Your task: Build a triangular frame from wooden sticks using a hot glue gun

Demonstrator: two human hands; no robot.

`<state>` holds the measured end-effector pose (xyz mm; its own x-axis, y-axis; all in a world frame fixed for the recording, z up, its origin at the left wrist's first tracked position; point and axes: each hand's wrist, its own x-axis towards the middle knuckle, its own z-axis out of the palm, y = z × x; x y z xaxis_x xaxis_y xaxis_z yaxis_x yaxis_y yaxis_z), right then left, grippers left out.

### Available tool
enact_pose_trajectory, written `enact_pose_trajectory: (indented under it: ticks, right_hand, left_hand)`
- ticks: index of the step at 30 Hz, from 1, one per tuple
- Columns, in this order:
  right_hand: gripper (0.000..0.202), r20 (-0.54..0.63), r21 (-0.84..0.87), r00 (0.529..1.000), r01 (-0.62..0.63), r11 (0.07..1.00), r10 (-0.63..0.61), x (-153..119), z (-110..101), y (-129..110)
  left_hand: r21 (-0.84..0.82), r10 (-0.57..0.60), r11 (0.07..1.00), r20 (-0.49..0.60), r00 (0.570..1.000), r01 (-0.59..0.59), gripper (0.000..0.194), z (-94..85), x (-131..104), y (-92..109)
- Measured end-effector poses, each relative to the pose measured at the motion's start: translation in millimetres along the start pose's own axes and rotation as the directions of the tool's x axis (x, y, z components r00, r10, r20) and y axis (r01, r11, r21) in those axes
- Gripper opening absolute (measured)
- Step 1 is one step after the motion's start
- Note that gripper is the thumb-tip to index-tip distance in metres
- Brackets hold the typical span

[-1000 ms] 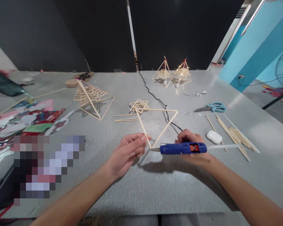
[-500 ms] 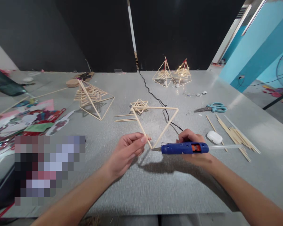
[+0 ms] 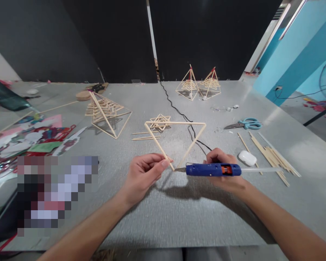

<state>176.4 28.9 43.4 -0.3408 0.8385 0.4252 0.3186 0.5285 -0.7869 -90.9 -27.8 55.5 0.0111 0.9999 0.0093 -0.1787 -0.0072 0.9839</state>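
My left hand (image 3: 148, 172) pinches a triangle of thin wooden sticks (image 3: 176, 123) near its lower corner, holding it above the table. A blue hot glue gun (image 3: 206, 169) lies in the grip of my right hand (image 3: 224, 165), whose fingers are partly hidden behind it. The gun's metal nozzle points left and is at the triangle's lower corner; whether it touches cannot be made out. A clear glue stick (image 3: 260, 169) sticks out of the gun's rear. Behind the triangle lie a small stick star (image 3: 161, 122) and several loose short sticks (image 3: 146, 138).
A stick pyramid (image 3: 105, 112) stands left; two more pyramids (image 3: 190, 85) stand at the back. To the right are blue-handled scissors (image 3: 246, 124), a white earbud case (image 3: 247, 158) and loose sticks (image 3: 271, 156). A black cord (image 3: 176, 107) crosses the table. Coloured scraps (image 3: 46, 141) cover the left.
The triangle's far left corner has swung left, and its lower corner has shifted slightly up with my left hand. The glue gun stays nearly in place. Lights on one back pyramid have gone dark.
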Motion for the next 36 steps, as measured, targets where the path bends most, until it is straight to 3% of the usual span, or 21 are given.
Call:
enact_pose_trajectory:
  ticks: [21,29,36]
  right_hand:
    - [0.018,0.082,0.015,0.996,-0.023,1.000,0.022,-1.9,-2.3,3.5]
    - [0.017,0.010,0.016,0.999,-0.035,0.999,0.035,-2.4,0.5,4.9]
    - [0.021,-0.104,0.041,0.984,-0.145,0.989,0.148,1.9,4.6,1.1]
  left_hand:
    - [-0.085,-0.064,0.994,-0.026,0.998,0.062,0.050,3.0,1.4,1.2]
    - [-0.130,-0.132,0.983,0.012,0.991,0.133,0.047,4.1,3.4,0.5]
    - [-0.216,-0.172,0.963,-0.022,0.985,0.163,0.049,7.1,6.1,5.3]
